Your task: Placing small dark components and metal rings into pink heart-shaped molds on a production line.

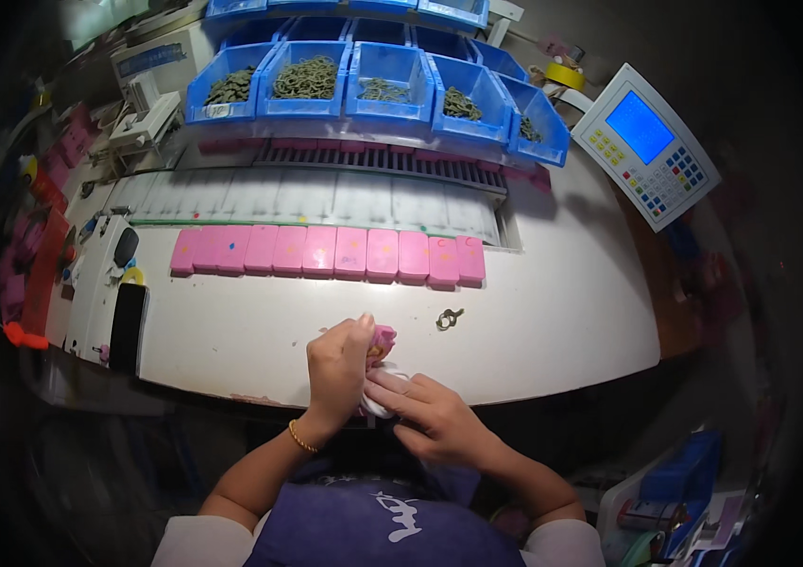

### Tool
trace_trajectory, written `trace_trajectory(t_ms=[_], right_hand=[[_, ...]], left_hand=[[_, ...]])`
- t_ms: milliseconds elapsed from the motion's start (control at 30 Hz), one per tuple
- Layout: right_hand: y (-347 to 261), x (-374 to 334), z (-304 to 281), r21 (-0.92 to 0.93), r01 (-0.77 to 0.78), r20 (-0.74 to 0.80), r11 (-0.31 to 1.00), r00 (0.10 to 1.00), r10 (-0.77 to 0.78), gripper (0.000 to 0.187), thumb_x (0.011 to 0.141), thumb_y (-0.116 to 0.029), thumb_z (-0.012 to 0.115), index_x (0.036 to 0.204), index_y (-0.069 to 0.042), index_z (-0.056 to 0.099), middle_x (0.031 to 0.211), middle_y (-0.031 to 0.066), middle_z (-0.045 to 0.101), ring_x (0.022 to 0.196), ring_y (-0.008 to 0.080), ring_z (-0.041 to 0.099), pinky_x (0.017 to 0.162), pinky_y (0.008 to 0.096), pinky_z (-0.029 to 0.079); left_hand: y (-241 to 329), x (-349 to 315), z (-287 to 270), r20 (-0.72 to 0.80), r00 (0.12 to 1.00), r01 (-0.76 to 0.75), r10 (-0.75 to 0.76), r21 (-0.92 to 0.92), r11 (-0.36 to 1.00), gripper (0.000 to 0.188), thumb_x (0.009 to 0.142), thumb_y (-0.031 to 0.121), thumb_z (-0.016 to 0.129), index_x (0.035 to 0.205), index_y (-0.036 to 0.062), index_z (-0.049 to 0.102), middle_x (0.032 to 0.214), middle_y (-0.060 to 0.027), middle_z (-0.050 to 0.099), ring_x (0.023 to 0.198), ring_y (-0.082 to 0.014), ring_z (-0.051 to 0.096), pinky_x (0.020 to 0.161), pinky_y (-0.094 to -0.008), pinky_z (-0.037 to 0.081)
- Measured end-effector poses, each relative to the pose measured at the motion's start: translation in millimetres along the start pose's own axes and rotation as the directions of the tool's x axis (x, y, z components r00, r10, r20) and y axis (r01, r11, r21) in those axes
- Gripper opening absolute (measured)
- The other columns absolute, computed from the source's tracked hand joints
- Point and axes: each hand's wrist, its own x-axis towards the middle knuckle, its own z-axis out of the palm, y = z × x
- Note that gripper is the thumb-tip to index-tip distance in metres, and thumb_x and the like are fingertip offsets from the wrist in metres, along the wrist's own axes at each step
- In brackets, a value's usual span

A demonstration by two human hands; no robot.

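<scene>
At the table's front edge, my left hand (337, 364) is closed around a pink rubber mold half (382, 342) with a yellowish patch on its face. My right hand (435, 416) is closed on a soft white bundle (380, 402), cloth-like, pressed against the mold's lower end. Fingers hide much of both things. Dark green ring-shaped pieces (449, 319) lie on the table just beyond and to the right of my hands. Farther off, a row of several pink rubber molds (336, 250) stands side by side, some with small coloured marks.
Blue bins (390, 83) with green pieces stand at the back above a slatted metal rack (383, 165). A control panel (647, 142) with a blue screen is at the right. A black pad (128, 329) and white device (99, 283) sit at the left of the white table (562, 321).
</scene>
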Motion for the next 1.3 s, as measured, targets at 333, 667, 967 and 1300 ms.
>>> trace_trajectory(t_ms=[333, 667, 967, 1300], right_hand=[[16, -25, -63, -0.013, -0.282, -0.348, 0.959, 0.901, 0.26, 0.052, 0.073, 0.005, 0.055, 0.123, -0.002, 0.064, 0.12, 0.018, 0.067, 0.09, 0.0275, 0.065, 0.088, 0.0373, 0.051], [6, 6, -2, -0.158, 0.031, -0.417, 0.987, 0.904, -0.096, 0.051, 0.073, -0.006, 0.074, 0.123, -0.005, 0.062, 0.118, 0.013, 0.06, 0.098, 0.0279, 0.058, 0.085, 0.038, 0.049], [16, -6, 17, -0.494, 0.385, -0.451, 0.78, 0.654, -0.608, 0.023, 0.075, 0.005, 0.072, 0.097, -0.001, 0.069, 0.098, 0.0094, 0.06, 0.08, 0.0209, 0.058, 0.067, 0.0317, 0.06], [19, -8, 19, -0.536, 0.318, -0.513, 0.782, 0.614, -0.601, 0.027, 0.072, 0.006, 0.071, 0.098, 0.0, 0.067, 0.097, 0.0085, 0.06, 0.082, 0.0214, 0.061, 0.073, 0.0324, 0.062]], left_hand=[[-1, 7, -14, 0.102, 0.926, 0.377, -0.363, -0.288, 0.88, 0.052, 0.103, 0.04, 0.044, 0.094, -0.006, 0.066, 0.069, -0.0062, 0.059, 0.063, -0.0124, 0.057, 0.057, -0.0261, 0.049], [16, -10, -6, 0.319, 0.863, 0.501, -0.391, -0.438, 0.746, 0.053, 0.103, 0.043, 0.046, 0.114, -0.0056, 0.064, 0.088, -0.0083, 0.064, 0.073, -0.0126, 0.062, 0.064, -0.027, 0.053], [7, -19, -20, 0.406, 0.909, 0.271, -0.097, -0.397, 0.877, 0.035, 0.103, 0.027, 0.054, 0.117, -0.0039, 0.062, 0.101, -0.0103, 0.07, 0.091, -0.0139, 0.067, 0.079, -0.0278, 0.056], [17, -14, -30, 0.462, 0.866, -0.249, 0.19, 0.07, 0.966, 0.022, 0.095, 0.014, 0.064, 0.113, -0.0006, 0.067, 0.086, -0.0099, 0.074, 0.075, -0.0159, 0.072, 0.069, -0.0259, 0.056]])
